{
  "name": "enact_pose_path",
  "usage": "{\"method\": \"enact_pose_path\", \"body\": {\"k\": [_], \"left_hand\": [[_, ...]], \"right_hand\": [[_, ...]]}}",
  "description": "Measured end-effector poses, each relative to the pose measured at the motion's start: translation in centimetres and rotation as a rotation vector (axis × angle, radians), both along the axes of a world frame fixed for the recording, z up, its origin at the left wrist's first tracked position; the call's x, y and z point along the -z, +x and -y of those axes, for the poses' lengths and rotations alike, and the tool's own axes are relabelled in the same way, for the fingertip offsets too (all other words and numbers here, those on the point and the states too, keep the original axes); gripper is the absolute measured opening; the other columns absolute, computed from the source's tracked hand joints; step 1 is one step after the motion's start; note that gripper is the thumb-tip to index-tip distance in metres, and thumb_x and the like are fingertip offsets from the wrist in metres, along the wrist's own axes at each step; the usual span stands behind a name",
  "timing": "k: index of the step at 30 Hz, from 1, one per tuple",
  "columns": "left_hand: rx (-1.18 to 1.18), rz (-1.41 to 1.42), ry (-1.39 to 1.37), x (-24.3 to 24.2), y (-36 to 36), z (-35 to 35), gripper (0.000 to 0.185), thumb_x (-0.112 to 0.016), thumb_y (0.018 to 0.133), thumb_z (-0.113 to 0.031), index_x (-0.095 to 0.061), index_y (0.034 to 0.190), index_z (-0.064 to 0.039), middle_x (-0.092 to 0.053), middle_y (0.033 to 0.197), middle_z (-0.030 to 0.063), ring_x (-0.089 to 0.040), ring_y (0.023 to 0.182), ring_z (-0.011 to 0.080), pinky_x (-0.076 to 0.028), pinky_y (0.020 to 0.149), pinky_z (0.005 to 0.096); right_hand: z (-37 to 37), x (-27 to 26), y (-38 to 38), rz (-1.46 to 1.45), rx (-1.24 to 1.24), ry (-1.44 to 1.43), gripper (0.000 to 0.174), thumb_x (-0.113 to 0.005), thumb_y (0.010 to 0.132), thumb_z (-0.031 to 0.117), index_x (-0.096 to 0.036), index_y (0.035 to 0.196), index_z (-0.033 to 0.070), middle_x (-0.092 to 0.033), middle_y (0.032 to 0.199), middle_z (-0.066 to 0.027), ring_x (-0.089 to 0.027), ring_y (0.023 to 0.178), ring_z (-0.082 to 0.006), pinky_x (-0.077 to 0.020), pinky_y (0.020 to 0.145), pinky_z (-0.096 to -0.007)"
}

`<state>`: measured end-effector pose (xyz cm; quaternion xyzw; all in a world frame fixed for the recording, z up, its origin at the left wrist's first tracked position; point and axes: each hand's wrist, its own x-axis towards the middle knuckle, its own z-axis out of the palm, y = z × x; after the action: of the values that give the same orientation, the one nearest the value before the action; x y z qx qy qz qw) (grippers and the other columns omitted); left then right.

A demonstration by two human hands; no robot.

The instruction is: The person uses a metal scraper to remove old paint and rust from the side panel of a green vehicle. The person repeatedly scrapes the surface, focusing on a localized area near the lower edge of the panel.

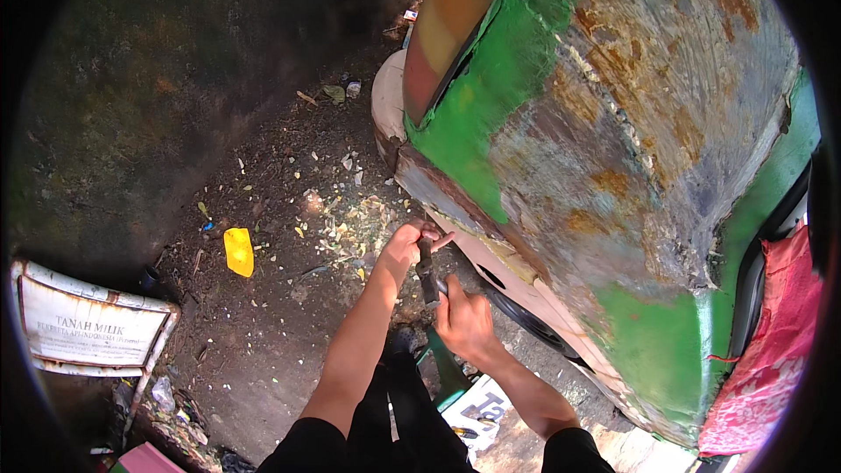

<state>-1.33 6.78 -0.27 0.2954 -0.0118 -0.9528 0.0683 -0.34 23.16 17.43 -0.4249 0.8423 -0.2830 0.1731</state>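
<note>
My right hand (465, 316) grips the handle of a hammer, whose dark metal head (428, 281) lies between my two hands. My left hand (410, 243) is curled around a narrow metal tool (425, 248) at the far end of the head, one finger stretched out. The hammer head partly covers that tool, so its type is unclear. Both hands are beside the lower edge of a vehicle's green body (473, 105). A wide patch of its panel (591, 164) is scraped down to grey metal with rust and filler.
Pale flakes (355, 223) litter the dirt floor near a yellow scrap (238, 252). A rusty-framed sign (92, 322) bearing writing stands at left. A tyre (532, 325) shows under the body. Red cloth (762, 341) hangs at right. A printed sheet (483, 401) lies near my legs.
</note>
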Motion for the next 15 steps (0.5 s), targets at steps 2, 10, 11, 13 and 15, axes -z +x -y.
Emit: {"method": "enact_pose_path", "body": {"k": [2,10,11,13,15], "left_hand": [[0.058,0.083,0.098,0.6,-0.4,-0.2,0.008,-0.043,0.081,0.007,-0.043,0.075,0.002,-0.038,0.060,0.0016,-0.042,0.045,0.0095,-0.043,0.102,0.0471],[0.153,0.179,-0.099,-5.1,1.8,0.4,0.005,-0.046,0.086,0.002,-0.042,0.086,-0.001,-0.038,0.053,-0.0027,-0.037,0.040,0.0065,-0.055,0.084,0.0369],[0.165,0.175,-0.132,-5.3,1.9,0.5,0.004,-0.045,0.086,0.002,-0.042,0.085,-0.001,-0.038,0.053,-0.0028,-0.037,0.040,0.0064,-0.056,0.081,0.0353],[0.119,0.141,-0.027,-4.8,1.9,1.0,0.006,-0.046,0.087,0.001,-0.043,0.081,0.001,-0.038,0.053,-0.0027,-0.038,0.040,0.0062,-0.058,0.075,0.0344],[0.071,0.153,0.073,-4.7,1.5,1.4,0.009,-0.046,0.088,0.001,-0.044,0.080,0.002,-0.038,0.053,-0.0027,-0.039,0.040,0.0063,-0.059,0.074,0.0357]], "right_hand": [[-0.6,-0.1,-0.2,0.030,-0.009,0.025,0.020,-0.051,0.091,0.020,-0.049,0.098,0.001,-0.059,0.059,-0.0214,-0.058,0.053,-0.0431,-0.0456,0.049,-0.0499],[-1.5,1.7,1.5,0.182,0.044,0.012,0.018,-0.053,0.090,0.017,-0.051,0.097,0.001,-0.056,0.055,-0.0213,-0.057,0.053,-0.0441,-0.0448,0.049,-0.0511],[-1.4,1.7,1.6,0.189,0.037,0.007,0.018,-0.053,0.090,0.017,-0.051,0.098,0.001,-0.056,0.055,-0.0214,-0.057,0.053,-0.0441,-0.0448,0.049,-0.0512],[-1.1,1.4,1.9,0.194,0.023,0.006,0.019,-0.053,0.090,0.018,-0.051,0.098,0.001,-0.056,0.055,-0.0217,-0.057,0.054,-0.0442,-0.0448,0.050,-0.0516],[-0.9,1.1,2.0,0.190,0.025,0.015,0.019,-0.053,0.090,0.019,-0.051,0.098,0.001,-0.055,0.055,-0.0219,-0.058,0.055,-0.0441,-0.0448,0.050,-0.0520]]}}
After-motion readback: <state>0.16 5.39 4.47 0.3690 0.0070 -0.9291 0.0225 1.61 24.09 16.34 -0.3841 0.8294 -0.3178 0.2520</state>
